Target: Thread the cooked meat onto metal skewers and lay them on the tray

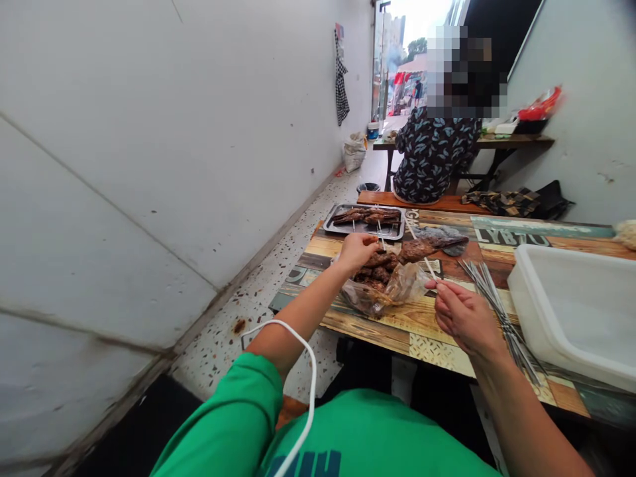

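Observation:
My right hand (460,310) pinches the lower end of a thin, light-coloured skewer (429,266). A long, dark brown piece of meat (421,249) is on this skewer, raised above the table. My left hand (360,253) is over an open clear plastic bag (365,299) of dark brown meat pieces (378,275). Its fingers are bent together at the back of the bag, and I cannot see what lies between them. Behind the bag, a metal tray (328,226) holds skewered dark meat (368,216), with the skewer ends pointing towards me.
Bare metal skewers (489,291) lie in a bundle right of my right hand, beside a white plastic tub (527,285). A grey crumpled cloth or bag (454,244) sits behind the meat. A person (437,152) sits beyond on a bench (377,198). A white cable (314,377) crosses my left arm.

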The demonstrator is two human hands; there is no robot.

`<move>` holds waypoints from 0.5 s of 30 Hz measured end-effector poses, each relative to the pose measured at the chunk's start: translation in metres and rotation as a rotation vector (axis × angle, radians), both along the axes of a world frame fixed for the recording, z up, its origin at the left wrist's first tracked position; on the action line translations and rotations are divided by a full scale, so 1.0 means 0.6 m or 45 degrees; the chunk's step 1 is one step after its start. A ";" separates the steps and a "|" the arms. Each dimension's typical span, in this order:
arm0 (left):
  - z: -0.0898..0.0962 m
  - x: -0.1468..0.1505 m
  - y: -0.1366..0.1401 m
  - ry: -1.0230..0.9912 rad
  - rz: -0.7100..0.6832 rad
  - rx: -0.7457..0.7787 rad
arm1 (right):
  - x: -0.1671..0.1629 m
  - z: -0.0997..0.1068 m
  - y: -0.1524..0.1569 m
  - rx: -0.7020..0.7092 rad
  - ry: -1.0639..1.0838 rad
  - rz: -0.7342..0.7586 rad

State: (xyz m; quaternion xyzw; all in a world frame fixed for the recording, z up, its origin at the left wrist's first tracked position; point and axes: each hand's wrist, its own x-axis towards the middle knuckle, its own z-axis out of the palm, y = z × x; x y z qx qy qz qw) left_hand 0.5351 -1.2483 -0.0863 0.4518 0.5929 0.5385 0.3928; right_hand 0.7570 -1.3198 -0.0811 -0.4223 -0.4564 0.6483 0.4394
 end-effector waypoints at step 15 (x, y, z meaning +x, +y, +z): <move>-0.025 0.001 0.074 1.089 -0.533 -0.175 | 0.025 -0.022 -0.041 -0.073 -0.013 0.048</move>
